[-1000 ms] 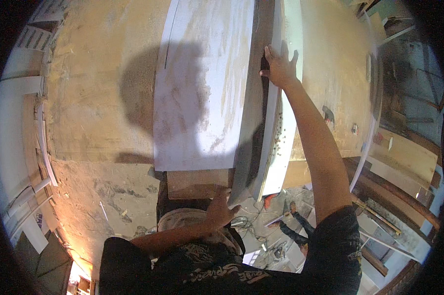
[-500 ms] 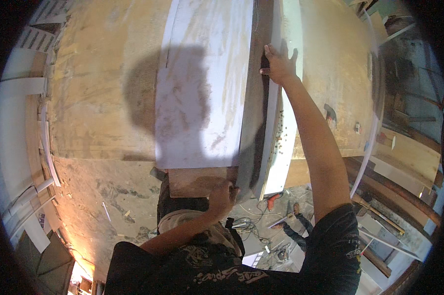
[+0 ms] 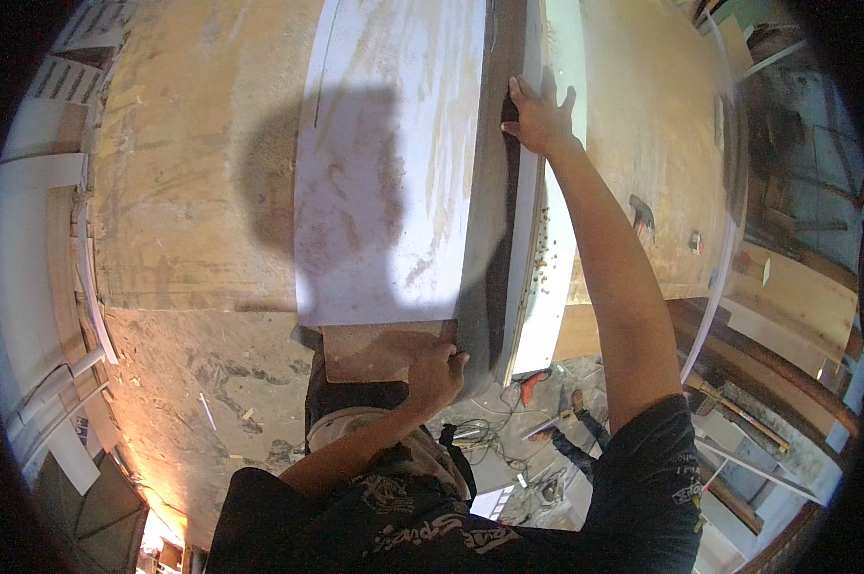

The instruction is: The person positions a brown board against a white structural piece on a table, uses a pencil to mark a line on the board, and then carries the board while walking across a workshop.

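Note:
A long upright panel [image 3: 485,230] with a dark edge stands on a plywood worktable [image 3: 193,182], between a flat white board [image 3: 384,172] and a second white panel [image 3: 552,249]. My left hand [image 3: 439,373] grips the upright panel's near end, just beside a brown wooden block [image 3: 379,346] under the white board. My right arm reaches far forward, and my right hand [image 3: 537,117] holds the top edge of the same upright panel, fingers spread over the white panel beyond it.
White mouldings [image 3: 40,287] lean at the left. Small dark tools [image 3: 642,215] lie on the table's right side. Timber planks [image 3: 786,316] are stacked at the right. On the floor below lie cables, an orange tool [image 3: 532,383] and scraps.
My left hand has moved up from the block's near side and closed on the upright panel's near end. My right hand stays on the panel's far part.

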A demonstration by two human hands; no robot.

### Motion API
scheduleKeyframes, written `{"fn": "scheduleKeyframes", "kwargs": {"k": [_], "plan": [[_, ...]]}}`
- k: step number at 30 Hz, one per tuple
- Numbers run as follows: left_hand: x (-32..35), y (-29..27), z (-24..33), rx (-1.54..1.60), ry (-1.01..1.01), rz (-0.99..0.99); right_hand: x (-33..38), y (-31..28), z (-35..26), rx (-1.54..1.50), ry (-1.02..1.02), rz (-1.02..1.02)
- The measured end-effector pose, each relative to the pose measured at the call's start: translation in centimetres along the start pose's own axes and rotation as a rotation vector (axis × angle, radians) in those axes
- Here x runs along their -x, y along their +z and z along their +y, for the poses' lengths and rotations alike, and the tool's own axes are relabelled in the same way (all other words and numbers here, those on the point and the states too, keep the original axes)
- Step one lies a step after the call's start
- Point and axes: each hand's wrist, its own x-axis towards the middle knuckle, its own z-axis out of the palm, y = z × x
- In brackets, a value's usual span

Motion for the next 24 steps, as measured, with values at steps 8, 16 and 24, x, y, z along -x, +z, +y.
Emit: {"fn": "scheduleKeyframes", "kwargs": {"k": [8,16,24], "plan": [[-1.0,-0.4,0.6,0.003,-0.038,-0.038,0.1,0.1,0.1,0.027,-0.004,-0.010],[-2.5,-0.6,1.6,0.050,-0.066,0.069,-0.1,0.5,0.3,0.010,0.010,-0.026],[-3.6,-1.0,2.1,-0.021,-0.013,0.097,-0.1,0.3,0.3,-0.007,0.006,-0.019]]}}
